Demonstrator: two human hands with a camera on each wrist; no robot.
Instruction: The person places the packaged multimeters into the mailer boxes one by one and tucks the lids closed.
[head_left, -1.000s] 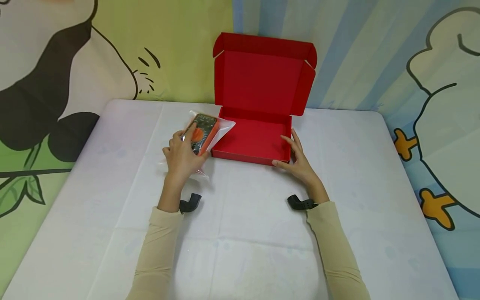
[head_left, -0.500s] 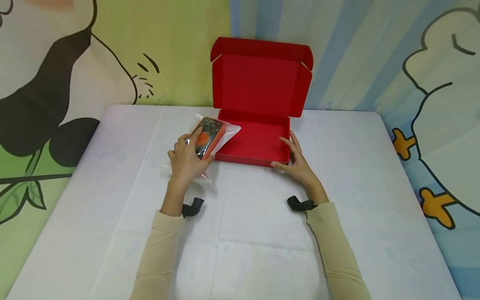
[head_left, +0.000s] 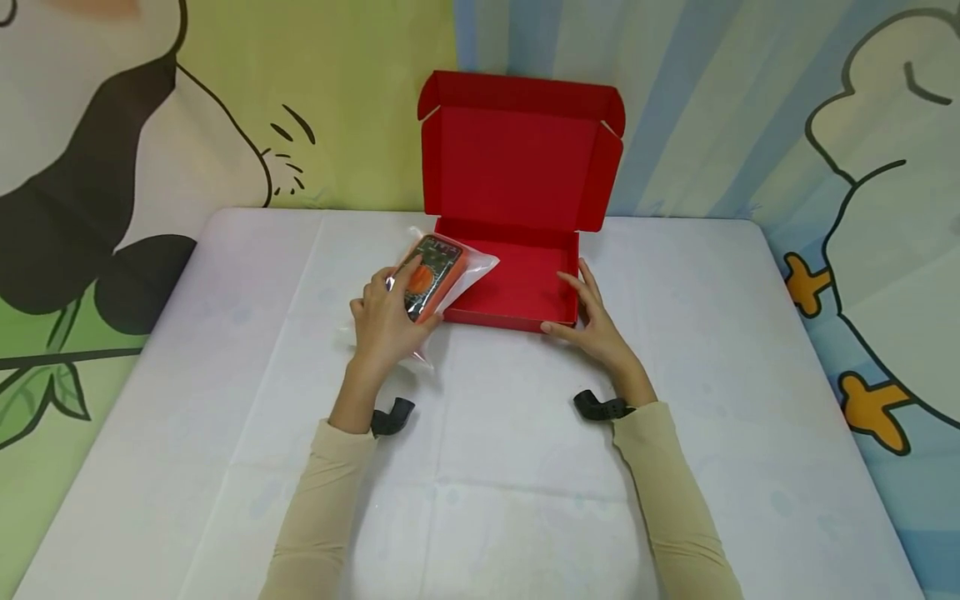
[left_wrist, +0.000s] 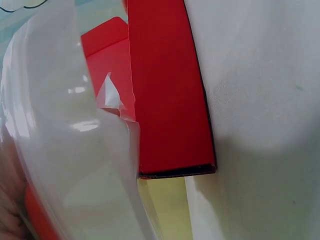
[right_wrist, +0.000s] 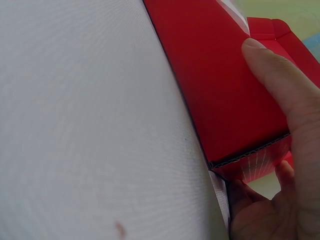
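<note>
Left hand (head_left: 386, 323) clamped on multimeter (head_left: 446, 265) (clear-bagged) — dark-faced, orange-dialled — right hand (head_left: 600, 332) clamped on red box (head_left: 498, 317).

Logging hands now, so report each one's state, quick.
Left hand: holding the bagged multimeter.
Right hand: holding the red box at its near right corner.

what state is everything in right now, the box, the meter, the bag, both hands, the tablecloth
red box: open, resting on the table
lid: raised at the back, flaps out
multimeter: bagged, tilted; on or off, cannot tell
clear plastic bag: around the multimeter; sealed or not, cannot tell
left hand: gripping the bagged multimeter
right hand: holding the box's near right corner
white tablecloth: spread out, lightly creased
</note>
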